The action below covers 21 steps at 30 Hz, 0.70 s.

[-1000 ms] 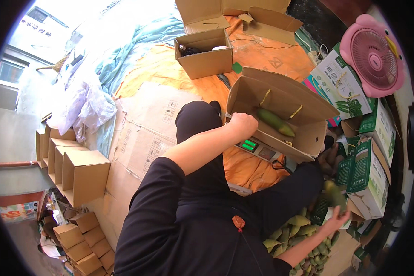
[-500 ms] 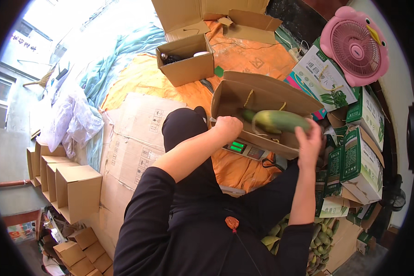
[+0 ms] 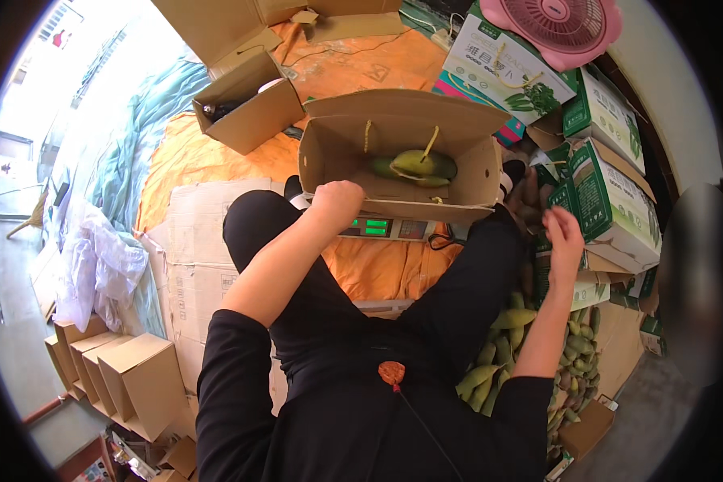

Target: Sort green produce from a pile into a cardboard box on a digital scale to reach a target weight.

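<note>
An open brown cardboard box point(image 3: 398, 128) with yellow rope handles stands in front of me on a scale point(image 3: 410, 230) with a lit green display. Inside, green radishes point(image 3: 426, 165) lie on the bottom, partly behind a rope. My left hand point(image 3: 339, 204) is closed on the near left edge of the box. To the box's right, my right hand point(image 3: 565, 233) is raised with nothing in it, fingers loosely bent and apart. It is nearest to the green and white cartons point(image 3: 610, 201). Loose green radishes point(image 3: 502, 345) are heaped beside my right thigh.
A smaller open box point(image 3: 261, 119) with dark items stands at the far left on the orange sheet point(image 3: 361, 68). A pink fan point(image 3: 558, 24) is at the far right. Empty brown boxes point(image 3: 140, 377) line the left. More radishes point(image 3: 578, 353) lie by my right forearm.
My right hand has let go of a green radish, which now rests in the box, and moved out to the right. The left hand still holds the box edge. My view has shifted.
</note>
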Each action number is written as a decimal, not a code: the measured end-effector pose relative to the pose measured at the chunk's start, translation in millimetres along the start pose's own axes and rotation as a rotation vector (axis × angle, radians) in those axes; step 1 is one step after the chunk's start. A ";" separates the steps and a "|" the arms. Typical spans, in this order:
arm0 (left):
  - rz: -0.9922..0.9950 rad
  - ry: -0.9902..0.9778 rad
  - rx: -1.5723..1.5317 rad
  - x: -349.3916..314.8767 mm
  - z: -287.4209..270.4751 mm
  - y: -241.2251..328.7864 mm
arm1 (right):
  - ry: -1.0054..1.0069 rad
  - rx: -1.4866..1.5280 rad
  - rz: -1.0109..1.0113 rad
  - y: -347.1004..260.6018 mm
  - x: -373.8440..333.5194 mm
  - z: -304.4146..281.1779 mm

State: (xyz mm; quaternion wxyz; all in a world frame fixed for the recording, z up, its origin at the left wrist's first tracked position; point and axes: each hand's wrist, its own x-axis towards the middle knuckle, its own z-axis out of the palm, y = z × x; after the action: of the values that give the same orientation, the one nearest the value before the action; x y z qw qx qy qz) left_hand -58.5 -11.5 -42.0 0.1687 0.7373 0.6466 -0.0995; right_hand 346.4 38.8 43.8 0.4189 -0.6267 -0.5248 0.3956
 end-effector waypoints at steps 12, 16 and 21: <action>-0.046 -0.022 -0.189 -10.2 -17.1 15.7 | -0.220 -0.363 -0.080 375.5 -80.8 -114.5; 0.056 0.344 -0.516 -23.9 -56.3 24.9 | -0.487 -0.581 -0.278 374.2 -28.4 -77.5; -0.028 0.808 -0.801 -17.3 -115.4 17.2 | -0.620 -0.975 -0.482 382.7 -28.2 -77.5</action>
State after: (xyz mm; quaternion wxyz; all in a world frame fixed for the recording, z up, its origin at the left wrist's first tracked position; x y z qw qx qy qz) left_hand -52.3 14.4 73.0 0.1731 0.5867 0.6568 0.4410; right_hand 540.0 -35.3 -288.4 -0.0095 -0.4658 -0.8686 0.1686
